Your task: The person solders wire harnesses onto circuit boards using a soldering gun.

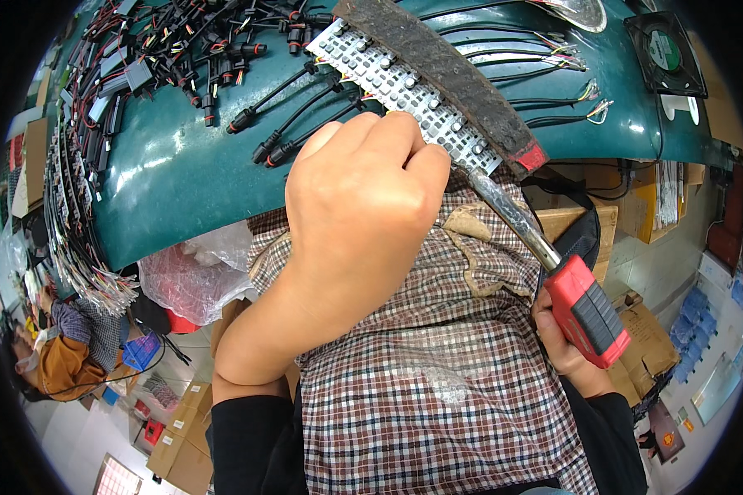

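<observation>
My left hand (363, 186) is closed above the near edge of a white circuit board (404, 87), knuckles up. Its fingertips and whatever they pinch are hidden. Low on the right, my right hand (563, 342) grips the red and black handle of a soldering iron (588, 312). The iron's metal shaft slants up and left, its end close to the board's near right corner, by my left hand. A dark, worn bar (454, 82) with a red end lies along the board's far side. Short black cables with plugs (293, 124) stick out left of the board.
A heap of black connectors (198, 41) covers the back left of the green table (173, 181). Bundled wires (70, 198) hang over its left edge. Cables with stripped ends (553, 58) and a black fan (667, 51) are at the right. Another person (66, 355) sits far left.
</observation>
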Tool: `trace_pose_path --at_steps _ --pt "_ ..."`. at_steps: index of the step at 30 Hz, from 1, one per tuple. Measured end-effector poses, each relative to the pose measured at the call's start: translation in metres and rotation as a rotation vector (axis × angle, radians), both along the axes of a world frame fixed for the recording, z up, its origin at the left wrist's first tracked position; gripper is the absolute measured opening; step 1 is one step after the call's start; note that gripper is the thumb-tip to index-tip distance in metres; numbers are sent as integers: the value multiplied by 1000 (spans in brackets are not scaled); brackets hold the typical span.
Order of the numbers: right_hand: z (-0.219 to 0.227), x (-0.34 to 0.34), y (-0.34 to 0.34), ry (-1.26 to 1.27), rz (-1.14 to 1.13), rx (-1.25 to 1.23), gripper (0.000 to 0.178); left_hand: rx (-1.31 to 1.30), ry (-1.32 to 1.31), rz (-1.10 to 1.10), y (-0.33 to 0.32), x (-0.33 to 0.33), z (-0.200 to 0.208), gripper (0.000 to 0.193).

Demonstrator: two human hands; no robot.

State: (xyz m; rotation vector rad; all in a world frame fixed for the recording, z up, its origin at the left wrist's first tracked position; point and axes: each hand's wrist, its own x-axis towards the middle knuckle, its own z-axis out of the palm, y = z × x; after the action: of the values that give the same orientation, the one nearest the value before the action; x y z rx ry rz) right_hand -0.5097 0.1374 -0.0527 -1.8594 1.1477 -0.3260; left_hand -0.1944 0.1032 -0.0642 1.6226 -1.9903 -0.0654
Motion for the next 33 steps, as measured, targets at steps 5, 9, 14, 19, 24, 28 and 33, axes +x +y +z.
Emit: trace_pose_path --at_steps 5,9,14,19,24,28,33 --pt "-2 -11 10 51 4 -19 31 -11 5 2 -1 0 1 18" --pt "-1 -12 11 65 -31 6 32 -8 -4 7 0 -2 2 18" --pt "-6 -8 3 29 71 -100 30 12 -12 9 0 -3 2 19" --pt "-4 -4 4 -6 32 -100 29 11 -13 17 0 -4 6 18" --pt "2 -12 9 26 -3 -47 26 27 -5 9 -1 -2 5 18" --pt "5 -22 14 144 -52 95 22 35 -13 19 1 -3 6 18" --pt "6 1 8 -310 -178 260 12 47 -30 22 1 -5 6 19"
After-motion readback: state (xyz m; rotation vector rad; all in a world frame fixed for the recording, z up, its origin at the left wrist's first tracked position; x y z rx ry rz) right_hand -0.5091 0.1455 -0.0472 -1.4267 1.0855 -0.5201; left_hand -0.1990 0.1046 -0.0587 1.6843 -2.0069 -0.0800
